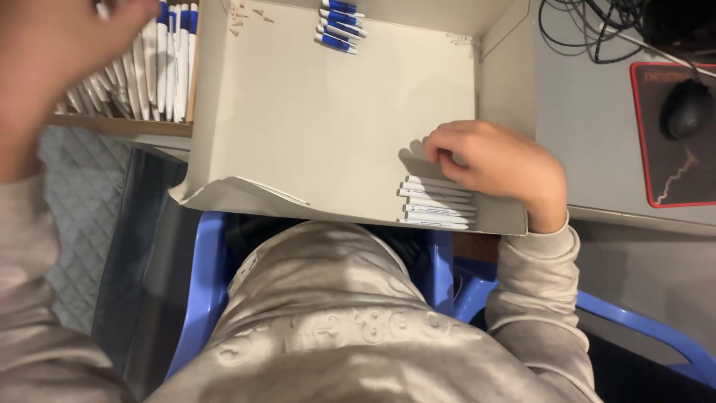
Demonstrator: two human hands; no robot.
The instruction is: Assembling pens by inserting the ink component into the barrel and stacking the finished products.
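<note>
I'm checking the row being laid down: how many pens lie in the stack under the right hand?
5 pens show, stacked parallel at the near right corner of the cardboard box, the right hand over their far end. More may be hidden under it.

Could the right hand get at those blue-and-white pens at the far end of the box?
Probably yes: the right hand rests inside the open box, and only bare cardboard lies between it and the far pens.

My black computer mouse [688,108] is sitting on a black mouse pad with a red border [675,172]. Black cables [597,26] are lying just beyond that pad, and a blue plastic chair [477,291] is showing below it.
</note>
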